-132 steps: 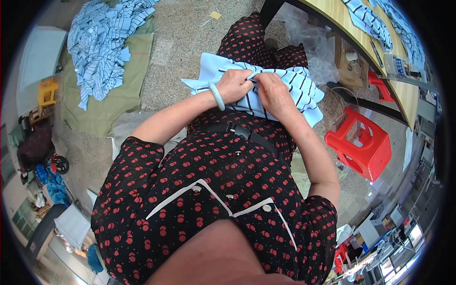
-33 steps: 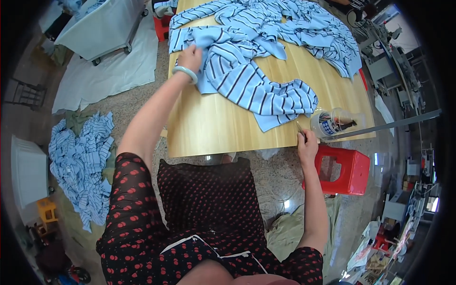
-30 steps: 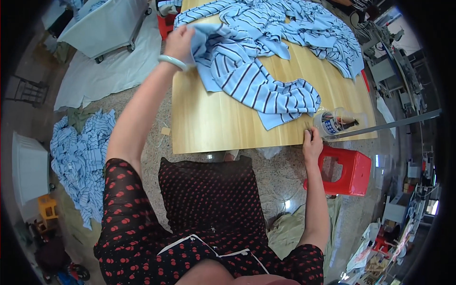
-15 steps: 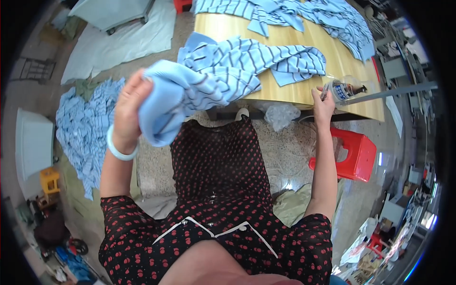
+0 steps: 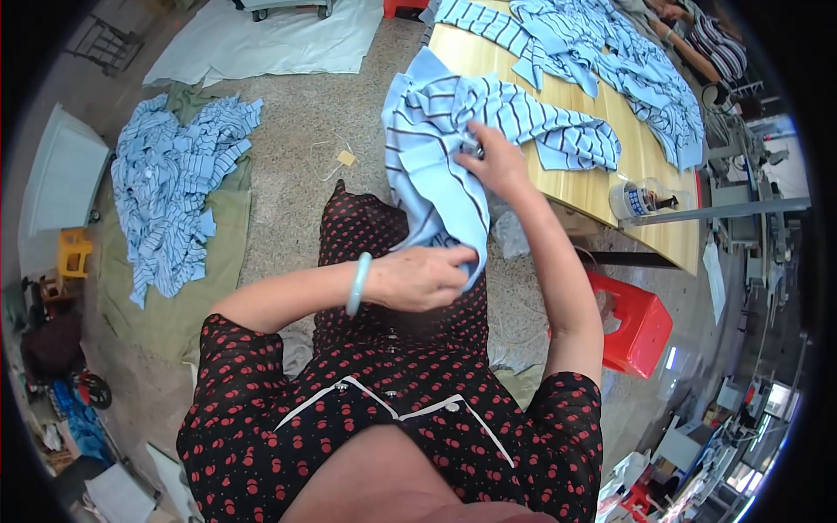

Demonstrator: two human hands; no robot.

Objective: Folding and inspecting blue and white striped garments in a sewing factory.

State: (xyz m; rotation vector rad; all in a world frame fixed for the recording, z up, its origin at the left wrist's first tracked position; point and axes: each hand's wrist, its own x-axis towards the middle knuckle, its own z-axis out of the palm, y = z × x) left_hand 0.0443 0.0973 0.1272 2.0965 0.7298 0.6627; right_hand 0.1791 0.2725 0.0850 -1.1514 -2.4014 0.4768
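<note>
A light blue knit garment with dark stripes (image 5: pixel 427 131) hangs off the table's near edge toward my lap. Closed on its lower plain blue edge is my left hand (image 5: pixel 420 279), which has a pale bangle at the wrist. My right hand (image 5: pixel 501 166) is over the garment's upper part, fingers bent around a small dark metal tool that looks like thread snips (image 5: pixel 477 152), mostly hidden by the fingers. The garment's striped far end lies on the wooden table (image 5: pixel 558 193).
More striped garments (image 5: pixel 602 52) are heaped on the table's far side. A clear cup with dark-handled contents (image 5: pixel 626 202) stands at the right edge by a metal bar (image 5: pixel 715 212). A red stool (image 5: pixel 641 322) is right; a garment pile (image 5: pixel 179 179) lies on floor cloth at left.
My right hand has come from beside the cup to the garment, carrying the small tool. My left hand has moved down and right, drawing the garment's edge toward my lap.
</note>
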